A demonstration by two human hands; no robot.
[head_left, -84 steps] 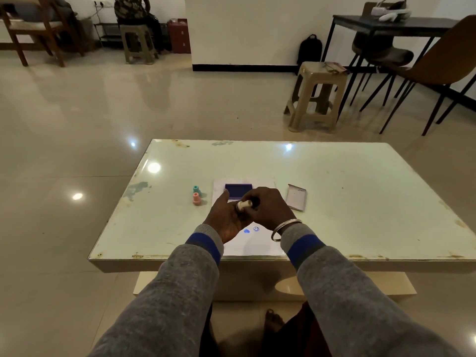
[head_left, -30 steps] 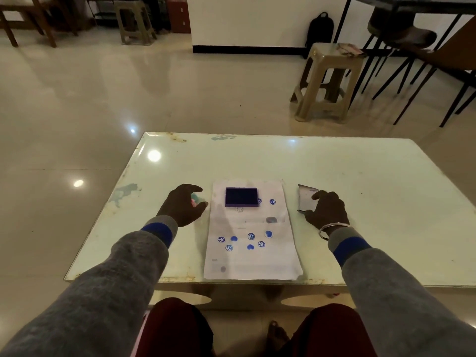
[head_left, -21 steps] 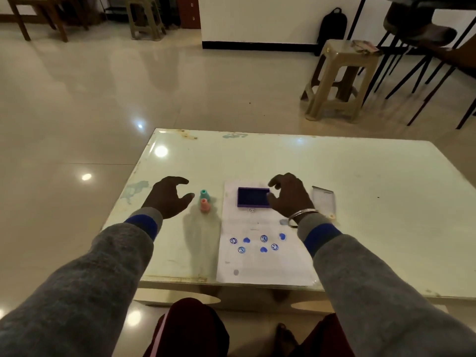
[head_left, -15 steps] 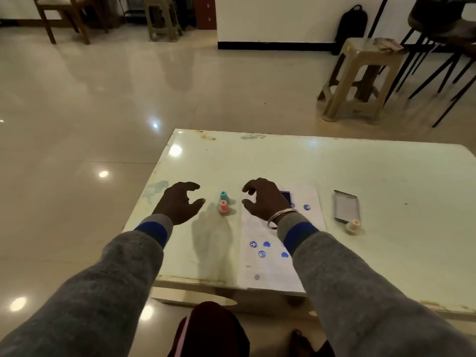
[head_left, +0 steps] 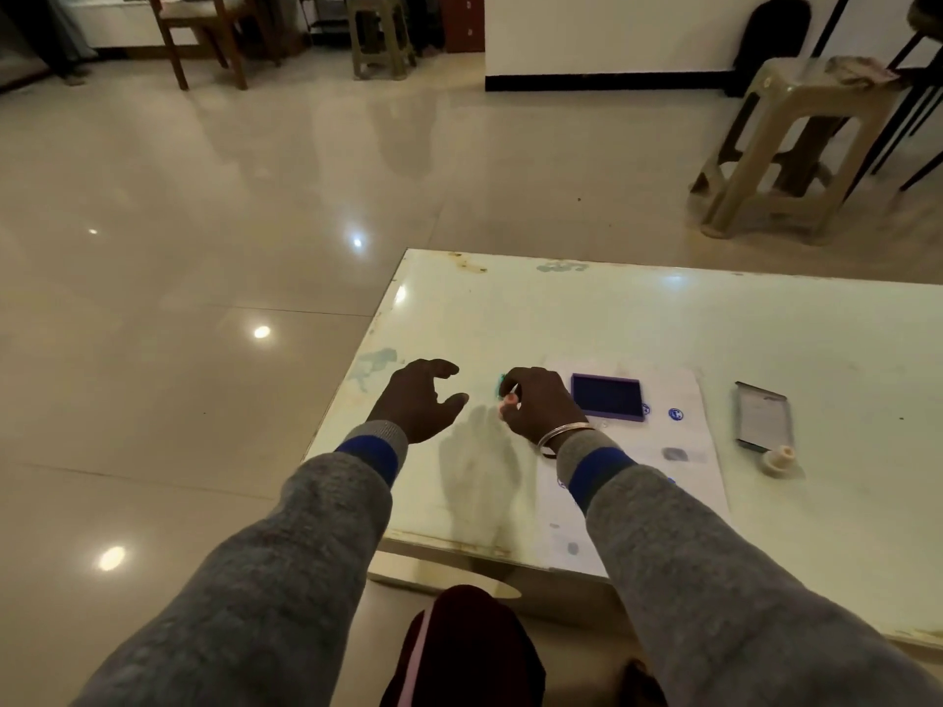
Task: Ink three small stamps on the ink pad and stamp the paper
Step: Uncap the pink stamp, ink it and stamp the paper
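Note:
A white paper with blue stamp marks lies on the pale table. An open purple ink pad sits on its far end. My right hand has crossed to the left of the pad, and its fingers curl round a pink stamp. A teal stamp peeks out just behind it, mostly hidden. Further left, my left hand hovers over the table, loosely curled and holding nothing. A white stamp stands at the right of the paper.
The ink pad's lid lies right of the paper, just behind the white stamp. The table's left edge is close beside my left hand. A plastic stool stands on the tiled floor beyond the table, with chairs further back.
My right hand left the white stamp by the lid, swept left over the ink pad and closed on the pink stamp. My left hand drew away from the two stamps. My view turned left.

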